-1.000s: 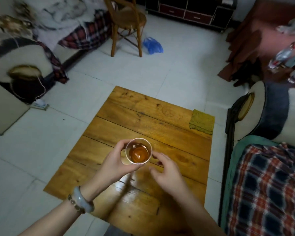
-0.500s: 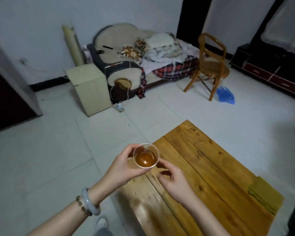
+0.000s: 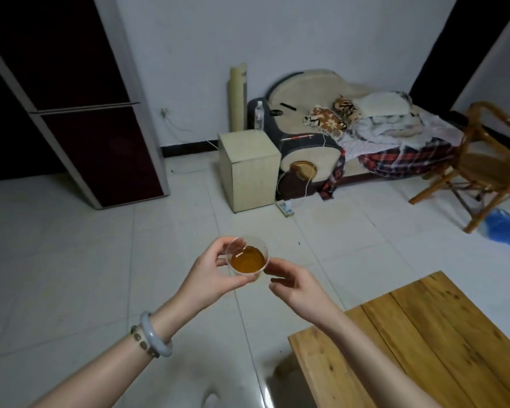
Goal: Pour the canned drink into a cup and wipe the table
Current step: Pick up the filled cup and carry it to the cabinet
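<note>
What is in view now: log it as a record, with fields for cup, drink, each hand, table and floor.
cup: clear, held in the air over the floor, left of the table
drink: amber liquid inside the cup
left hand: fingers curled round the cup
right hand: fingertips at the cup's right side; grip unclear
table: wooden, lower right of view, apart from the cup
floor: white tiles

Two hands, the left hand (image 3: 206, 278) and the right hand (image 3: 302, 291); one cup (image 3: 248, 257); one counter (image 3: 424, 334); one chair (image 3: 483, 163); one bottle (image 3: 258, 114); one blue bag (image 3: 505, 232).
</note>
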Motion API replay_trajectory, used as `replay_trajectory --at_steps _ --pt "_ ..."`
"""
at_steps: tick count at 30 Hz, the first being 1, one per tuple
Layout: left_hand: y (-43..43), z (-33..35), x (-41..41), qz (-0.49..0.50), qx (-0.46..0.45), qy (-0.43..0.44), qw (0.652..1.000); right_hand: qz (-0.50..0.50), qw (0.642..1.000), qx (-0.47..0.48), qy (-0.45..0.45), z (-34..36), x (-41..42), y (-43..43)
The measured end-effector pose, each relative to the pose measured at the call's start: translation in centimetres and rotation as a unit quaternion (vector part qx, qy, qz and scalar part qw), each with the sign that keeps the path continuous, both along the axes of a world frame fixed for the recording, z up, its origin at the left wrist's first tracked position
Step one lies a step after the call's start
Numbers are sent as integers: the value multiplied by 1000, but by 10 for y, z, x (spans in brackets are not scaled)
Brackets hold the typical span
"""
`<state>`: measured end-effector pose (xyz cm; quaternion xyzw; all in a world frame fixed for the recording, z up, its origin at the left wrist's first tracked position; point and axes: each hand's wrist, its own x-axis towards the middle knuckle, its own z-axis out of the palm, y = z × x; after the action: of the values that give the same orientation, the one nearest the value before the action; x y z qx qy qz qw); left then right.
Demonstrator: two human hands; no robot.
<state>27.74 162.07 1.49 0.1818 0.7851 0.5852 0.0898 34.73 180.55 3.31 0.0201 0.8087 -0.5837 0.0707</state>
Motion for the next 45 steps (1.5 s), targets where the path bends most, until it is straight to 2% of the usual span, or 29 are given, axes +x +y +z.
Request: replay_trajectory --at_steps 8,19,25,33,45 --pt "-105 18 -98 48 6 12 999 41 997 -69 -15 16 -115 -97" --pt "-177 13 -211 81 5 4 997 109 993 -47 -23 7 -252 -163" --pt "-200 4 -312 82 -3 6 997 114 993 -40 -21 -6 -356 -186" --pt "-222 15 -466 76 -5 12 997 98 993 -61 -19 9 -505 -208" --pt "-235 1 -650 41 23 9 999 53 996 -67 -38 8 -669 -229"
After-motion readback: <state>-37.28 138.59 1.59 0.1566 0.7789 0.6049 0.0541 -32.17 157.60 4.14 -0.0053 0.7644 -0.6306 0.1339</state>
